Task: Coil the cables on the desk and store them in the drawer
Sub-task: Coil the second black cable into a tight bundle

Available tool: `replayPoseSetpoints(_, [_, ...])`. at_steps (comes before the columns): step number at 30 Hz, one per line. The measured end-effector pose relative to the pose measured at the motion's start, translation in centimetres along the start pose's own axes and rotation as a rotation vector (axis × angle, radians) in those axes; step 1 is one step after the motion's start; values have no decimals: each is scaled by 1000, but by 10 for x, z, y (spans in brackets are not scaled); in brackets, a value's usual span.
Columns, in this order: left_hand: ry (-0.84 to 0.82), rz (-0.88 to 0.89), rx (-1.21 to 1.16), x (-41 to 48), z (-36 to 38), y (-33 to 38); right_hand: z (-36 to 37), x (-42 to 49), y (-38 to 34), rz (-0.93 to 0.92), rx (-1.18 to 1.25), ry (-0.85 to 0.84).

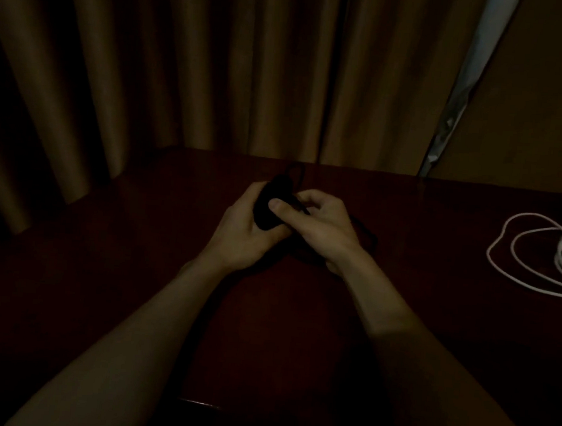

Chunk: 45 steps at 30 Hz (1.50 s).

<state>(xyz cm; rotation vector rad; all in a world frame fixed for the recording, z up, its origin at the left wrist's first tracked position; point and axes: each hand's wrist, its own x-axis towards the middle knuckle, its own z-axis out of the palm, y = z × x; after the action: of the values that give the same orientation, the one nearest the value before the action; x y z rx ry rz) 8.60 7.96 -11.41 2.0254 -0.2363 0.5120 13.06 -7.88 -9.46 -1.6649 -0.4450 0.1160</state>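
Observation:
A black cable point(269, 200), wound into a tight bundle, sits in my left hand point(244, 233), whose fingers and thumb curl round it above the middle of the dark desk point(132, 267). My right hand point(322, 230) pinches a strand of the same black cable beside the bundle; a loop of it trails over the desk to the right of that hand. A white cable point(540, 259) lies in loose loops at the desk's right edge. No drawer is in view.
Brown curtains point(183, 68) hang close behind the desk. A pale strip of window shows at the upper right. The room is very dim. A small dark handle or edge shows at the desk's near side, between my forearms.

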Motion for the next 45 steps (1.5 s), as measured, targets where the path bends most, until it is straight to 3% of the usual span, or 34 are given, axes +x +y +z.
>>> replayPoseSetpoints(7, [40,-11,24,1,4,7,9,-1,-6,-71,48,69])
replayPoseSetpoints(15, [-162,-87,-85,0,8,13,2,-2,-6,-72,141,77])
replayPoseSetpoints(22, [158,23,26,2,-4,3,7,-8,-6,-49,132,6])
replayPoseSetpoints(26, [151,-31,136,1,-2,7,14,-8,-1,-2,97,33])
replayPoseSetpoints(29, [112,-51,230,0,1,8,16,-10,0,14,117,-39])
replayPoseSetpoints(39, [-114,-141,-283,1,-7,13,-7,-12,-7,-58,134,-199])
replayPoseSetpoints(43, [-137,-174,-278,1,-9,9,-4,-13,-5,-28,88,-266])
replayPoseSetpoints(45, [-88,-163,-251,2,-6,8,2,-13,-3,-20,66,-206])
